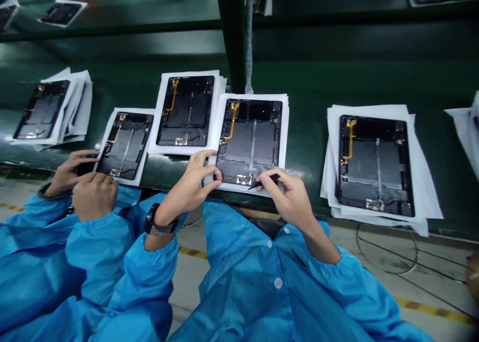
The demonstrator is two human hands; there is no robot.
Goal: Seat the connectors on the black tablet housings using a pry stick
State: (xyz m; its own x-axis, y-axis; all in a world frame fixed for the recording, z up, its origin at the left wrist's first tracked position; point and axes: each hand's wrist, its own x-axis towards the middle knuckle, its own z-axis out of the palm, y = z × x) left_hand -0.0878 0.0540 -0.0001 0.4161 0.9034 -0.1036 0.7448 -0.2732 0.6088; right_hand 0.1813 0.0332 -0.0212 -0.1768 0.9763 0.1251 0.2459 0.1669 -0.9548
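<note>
The tablet housing point(239, 145) is laid face-up on a stack of white sheets point(285, 127) at the front edge of the green bench point(305, 132); its interior is exposed, with an orange flex cable point(233, 125) routed at the upper left, a pale strip cable point(253, 145) run down the middle and a small circuit board point(244, 179) seated near the lower edge.

The left hand point(194, 180) is placed at the housing's lower left corner, thumb and forefinger in contact with it; whether the corner is pinched cannot be told; a dark watch point(151, 218) is worn on that wrist.

A slim black tool point(256, 186) is gripped between the thumb and fingers of the right hand point(290, 195); its tip is held just beside the circuit board.

A second housing point(186, 111) is positioned to the left, and a third housing point(376, 167) to the right, each on white sheets; at far left, another housing point(127, 142) is attended by a co-worker's hands point(95, 196).
</note>
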